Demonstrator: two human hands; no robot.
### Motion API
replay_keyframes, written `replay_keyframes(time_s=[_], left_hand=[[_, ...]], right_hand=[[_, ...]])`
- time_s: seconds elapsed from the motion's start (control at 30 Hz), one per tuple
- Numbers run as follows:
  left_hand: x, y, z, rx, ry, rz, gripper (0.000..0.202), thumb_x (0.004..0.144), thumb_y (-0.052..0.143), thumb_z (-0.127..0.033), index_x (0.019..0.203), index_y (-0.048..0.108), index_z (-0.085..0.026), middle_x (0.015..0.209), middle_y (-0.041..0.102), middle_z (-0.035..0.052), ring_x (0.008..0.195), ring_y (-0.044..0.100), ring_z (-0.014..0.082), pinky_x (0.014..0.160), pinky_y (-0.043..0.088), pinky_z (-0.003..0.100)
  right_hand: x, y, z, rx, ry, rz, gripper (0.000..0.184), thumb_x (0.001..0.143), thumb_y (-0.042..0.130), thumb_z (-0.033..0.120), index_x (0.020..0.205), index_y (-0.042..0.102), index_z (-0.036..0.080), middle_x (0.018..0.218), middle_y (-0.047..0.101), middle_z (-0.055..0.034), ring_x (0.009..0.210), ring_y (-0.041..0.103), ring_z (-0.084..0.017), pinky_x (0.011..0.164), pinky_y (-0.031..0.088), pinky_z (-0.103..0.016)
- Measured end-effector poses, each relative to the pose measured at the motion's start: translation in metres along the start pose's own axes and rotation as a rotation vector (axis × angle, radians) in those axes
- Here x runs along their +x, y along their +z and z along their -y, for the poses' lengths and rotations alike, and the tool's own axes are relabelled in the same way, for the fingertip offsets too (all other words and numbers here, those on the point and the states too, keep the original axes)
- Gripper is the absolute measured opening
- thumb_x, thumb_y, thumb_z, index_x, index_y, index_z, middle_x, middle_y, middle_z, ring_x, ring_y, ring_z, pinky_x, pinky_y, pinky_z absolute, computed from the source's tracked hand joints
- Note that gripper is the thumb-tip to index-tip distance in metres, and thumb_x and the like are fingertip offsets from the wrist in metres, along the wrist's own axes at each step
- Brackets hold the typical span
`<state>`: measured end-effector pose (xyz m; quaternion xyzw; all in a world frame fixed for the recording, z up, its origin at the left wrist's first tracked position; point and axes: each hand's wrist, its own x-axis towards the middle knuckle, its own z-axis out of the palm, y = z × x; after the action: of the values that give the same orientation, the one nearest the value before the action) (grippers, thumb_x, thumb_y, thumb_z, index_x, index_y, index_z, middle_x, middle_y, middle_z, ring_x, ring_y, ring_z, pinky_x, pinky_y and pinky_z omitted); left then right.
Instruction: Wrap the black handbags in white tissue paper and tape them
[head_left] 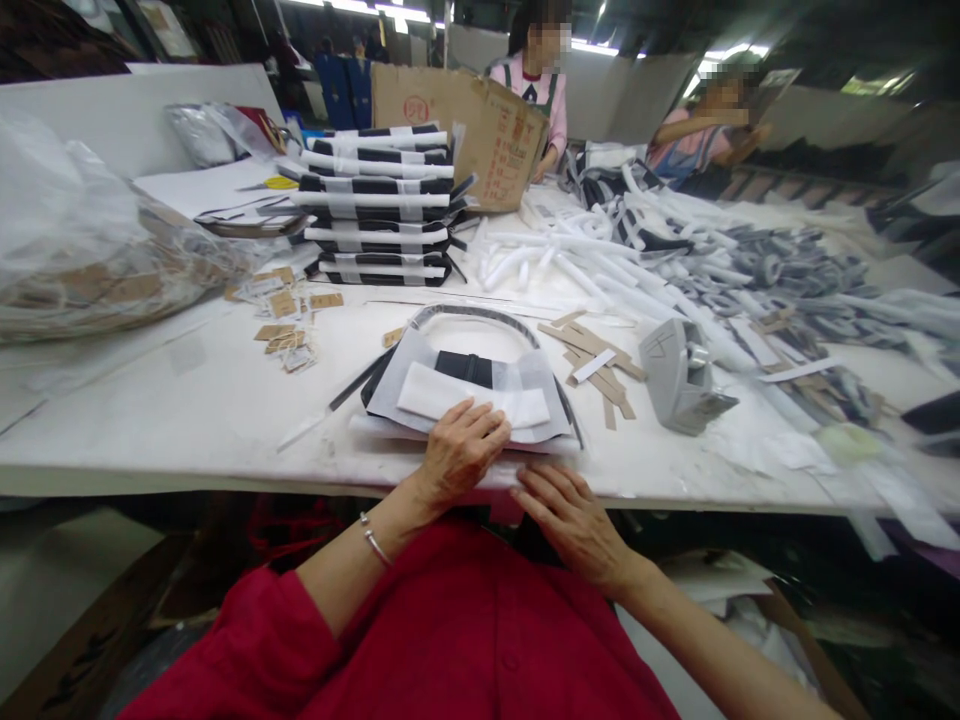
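Note:
A dark handbag (pixel 454 364) lies before me at the table's front edge. Its raised handle (pixel 480 312) is wrapped in clear film, and grey-white paper (pixel 405 362) covers most of its front. Across the paper lies a folded white foam sheet (pixel 427 390). My left hand (pixel 466 445) rests on this sheet, its fingers stretched over the lower edge and lying on it. By the table edge, just below the bag's right side, my right hand (pixel 566 515) has its fingers extended, with no object visible in it.
A grey tape dispenser (pixel 679 375) and brown card strips (pixel 592 362) lie to the right. Wrapped bags (pixel 375 205) are stacked behind, near a cardboard box (pixel 480 130). Tags (pixel 285 305) and a plastic bag (pixel 82 230) are left. White foam tubes (pixel 555 260) heap toward two people.

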<state>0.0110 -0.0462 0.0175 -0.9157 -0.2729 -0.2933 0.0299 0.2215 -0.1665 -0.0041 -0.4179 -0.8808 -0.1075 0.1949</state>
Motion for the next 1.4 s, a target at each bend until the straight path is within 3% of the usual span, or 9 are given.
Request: replay_keyframes(time_s=[0.17, 0.27, 0.47, 0.87, 0.97, 1.1, 1.23, 1.33, 1.4], left_hand=[[0.000, 0.001, 0.001, -0.006, 0.012, -0.027, 0.021, 0.098, 0.050, -0.022, 0.114, 0.062, -0.022, 0.118, 0.070, 0.0038, 0.118, 0.061, 0.0220, 0.108, 0.042, 0.044], [0.001, 0.001, 0.000, 0.000, 0.021, -0.058, 0.019, 0.097, 0.051, -0.022, 0.112, 0.063, -0.022, 0.115, 0.071, 0.0036, 0.116, 0.063, 0.0215, 0.106, 0.043, 0.043], [0.001, 0.003, 0.001, 0.021, 0.032, -0.103, 0.016, 0.097, 0.052, -0.023, 0.108, 0.063, -0.021, 0.113, 0.072, 0.0022, 0.113, 0.064, 0.0205, 0.105, 0.044, 0.041], [0.001, 0.003, 0.000, 0.014, 0.021, -0.096, 0.016, 0.096, 0.053, -0.022, 0.107, 0.065, -0.021, 0.112, 0.072, 0.0038, 0.113, 0.064, 0.0194, 0.106, 0.044, 0.040], [0.001, 0.003, 0.000, 0.013, 0.021, -0.097, 0.017, 0.096, 0.053, -0.023, 0.108, 0.065, -0.021, 0.112, 0.072, 0.0045, 0.114, 0.063, 0.0193, 0.106, 0.044, 0.041], [0.001, 0.003, 0.000, 0.026, 0.030, -0.117, 0.017, 0.097, 0.053, -0.022, 0.108, 0.065, -0.021, 0.112, 0.072, 0.0038, 0.113, 0.064, 0.0199, 0.105, 0.045, 0.040], [0.000, 0.003, 0.001, 0.029, 0.041, -0.126, 0.018, 0.096, 0.053, -0.022, 0.110, 0.064, -0.020, 0.113, 0.072, 0.0037, 0.112, 0.064, 0.0213, 0.104, 0.044, 0.041], [-0.001, 0.003, 0.001, 0.024, 0.051, -0.132, 0.019, 0.096, 0.053, -0.021, 0.111, 0.064, -0.019, 0.114, 0.072, 0.0050, 0.114, 0.063, 0.0216, 0.104, 0.045, 0.041], [-0.003, 0.004, 0.001, 0.019, 0.046, -0.140, 0.019, 0.097, 0.051, -0.020, 0.111, 0.065, -0.019, 0.114, 0.072, 0.0051, 0.114, 0.063, 0.0218, 0.104, 0.045, 0.041]], right_hand=[[0.004, 0.027, 0.002, -0.012, 0.119, -0.164, 0.035, 0.096, 0.047, 0.013, 0.127, 0.061, 0.022, 0.118, 0.070, -0.0078, 0.113, 0.058, -0.025, 0.096, 0.044, -0.044], [0.012, 0.023, 0.000, 0.108, 0.156, -0.215, 0.030, 0.094, 0.053, 0.014, 0.119, 0.065, 0.024, 0.110, 0.072, -0.0059, 0.104, 0.061, -0.023, 0.089, 0.045, -0.041], [0.022, 0.015, 0.000, 0.333, 0.219, -0.235, 0.031, 0.092, 0.048, 0.007, 0.110, 0.067, 0.023, 0.103, 0.073, -0.0046, 0.097, 0.061, -0.021, 0.085, 0.046, -0.039], [0.025, 0.014, 0.002, 0.425, 0.372, -0.222, 0.021, 0.095, 0.048, 0.013, 0.095, 0.067, 0.022, 0.090, 0.073, -0.0046, 0.087, 0.064, -0.021, 0.079, 0.045, -0.038], [0.028, 0.010, 0.004, 0.362, 0.324, -0.208, 0.019, 0.095, 0.049, 0.014, 0.095, 0.067, 0.021, 0.090, 0.072, -0.0052, 0.085, 0.063, -0.020, 0.077, 0.044, -0.037], [0.033, -0.004, 0.009, 0.191, 0.139, -0.212, 0.018, 0.094, 0.053, 0.015, 0.100, 0.069, 0.022, 0.101, 0.074, -0.0057, 0.091, 0.062, -0.020, 0.078, 0.044, -0.036], [0.035, -0.019, 0.010, 0.081, 0.057, -0.298, 0.020, 0.095, 0.051, 0.013, 0.097, 0.069, 0.022, 0.115, 0.073, -0.0051, 0.115, 0.059, -0.022, 0.098, 0.041, -0.041], [0.042, -0.028, 0.007, 0.074, 0.008, -0.268, 0.019, 0.095, 0.051, 0.011, 0.095, 0.066, 0.021, 0.122, 0.071, -0.0052, 0.134, 0.047, -0.024, 0.115, 0.030, -0.049], [0.050, -0.034, 0.001, 0.118, -0.025, -0.222, 0.020, 0.094, 0.048, 0.008, 0.094, 0.064, 0.020, 0.123, 0.070, -0.0056, 0.136, 0.046, -0.025, 0.118, 0.026, -0.054]])
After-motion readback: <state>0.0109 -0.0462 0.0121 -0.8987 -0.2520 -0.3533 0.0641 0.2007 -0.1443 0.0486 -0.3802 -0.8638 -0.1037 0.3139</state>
